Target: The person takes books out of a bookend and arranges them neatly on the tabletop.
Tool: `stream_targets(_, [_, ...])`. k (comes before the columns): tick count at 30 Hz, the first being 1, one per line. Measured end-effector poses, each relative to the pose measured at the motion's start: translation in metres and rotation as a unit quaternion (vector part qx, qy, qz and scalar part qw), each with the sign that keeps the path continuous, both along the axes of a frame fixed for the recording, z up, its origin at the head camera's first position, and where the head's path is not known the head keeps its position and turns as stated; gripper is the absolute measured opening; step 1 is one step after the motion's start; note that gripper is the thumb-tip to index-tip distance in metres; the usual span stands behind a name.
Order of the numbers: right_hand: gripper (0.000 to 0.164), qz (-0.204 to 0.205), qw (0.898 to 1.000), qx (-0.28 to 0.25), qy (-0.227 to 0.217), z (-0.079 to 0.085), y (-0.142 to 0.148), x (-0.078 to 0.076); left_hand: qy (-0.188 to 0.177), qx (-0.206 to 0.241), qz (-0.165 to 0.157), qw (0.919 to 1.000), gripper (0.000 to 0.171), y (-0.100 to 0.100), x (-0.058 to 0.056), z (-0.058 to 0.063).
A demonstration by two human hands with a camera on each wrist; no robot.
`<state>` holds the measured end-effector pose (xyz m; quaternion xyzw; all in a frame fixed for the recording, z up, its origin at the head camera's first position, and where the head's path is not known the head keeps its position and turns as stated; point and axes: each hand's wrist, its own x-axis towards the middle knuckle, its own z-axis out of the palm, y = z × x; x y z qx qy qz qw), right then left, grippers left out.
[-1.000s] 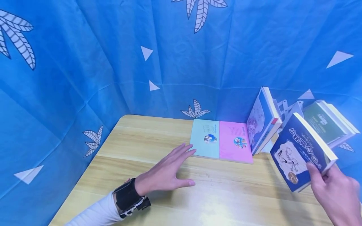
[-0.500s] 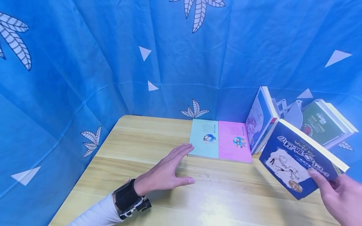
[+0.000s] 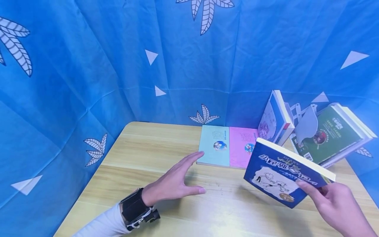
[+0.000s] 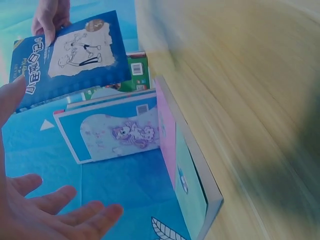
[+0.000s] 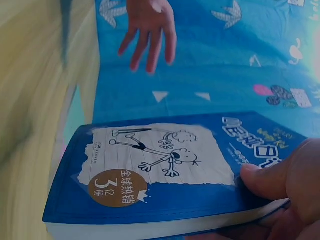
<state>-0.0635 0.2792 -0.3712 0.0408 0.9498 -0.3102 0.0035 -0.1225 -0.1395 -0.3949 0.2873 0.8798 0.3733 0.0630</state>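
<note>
My right hand [image 3: 337, 200] grips a dark blue book [image 3: 273, 179] by its right end, thumb on the cover and the other fingers behind. The book is tilted in the air above the table, its cartoon cover toward me. In the right wrist view the thumb [image 5: 270, 177] presses on the cover. My left hand [image 3: 174, 182] is spread over the table and holds nothing, its fingertips near a mint-green book [image 3: 213, 154]. Beside that lies a pink book [image 3: 238, 156], partly covered from view by the blue book.
Books with a pony cover [image 3: 267, 123] stand upright at the back right. Behind the held book, a white bookend rack [image 3: 308, 123] supports a green book [image 3: 334, 135] leaning right. A blue patterned cloth [image 3: 183, 59] surrounds the wooden table [image 3: 142, 148].
My right hand has carried the blue book leftward, away from the rack and in front of the pink book, turning it flatter. My left hand has barely moved.
</note>
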Motion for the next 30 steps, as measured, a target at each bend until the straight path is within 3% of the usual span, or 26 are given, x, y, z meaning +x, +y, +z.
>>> stream_targets(5, [0.045, 0.061, 0.998, -0.034, 0.005, -0.007, -0.012, -0.001, -0.028, 0.054, -0.029, 0.9977, 0.103, 0.008, 0.000, 0.002])
stream_targets(11, [0.029, 0.128, 0.989, -0.063, 0.044, -0.015, -0.025, -0.002, -0.035, 0.105, -0.064, 0.9918, 0.103, 0.021, 0.001, 0.004])
stream_targets(17, [0.031, 0.174, 0.978, -0.095, 0.070, -0.016, -0.037, -0.005, -0.049, 0.139, -0.096, 0.9844, 0.094, 0.031, 0.003, 0.006])
stream_targets(22, [0.034, 0.206, 0.970, -0.119, 0.053, -0.017, -0.045, -0.007, -0.058, 0.154, -0.120, 0.9790, 0.079, 0.039, 0.004, 0.005])
stream_targets(28, [0.035, 0.241, 0.956, -0.155, 0.061, -0.023, -0.054, -0.009, -0.035, 0.153, -0.147, 0.9766, 0.055, 0.044, 0.006, 0.002])
stream_targets(30, [0.037, 0.249, 0.952, -0.169, 0.051, -0.024, -0.055, -0.009, -0.049, 0.160, -0.147, 0.9749, 0.051, 0.045, 0.006, 0.001])
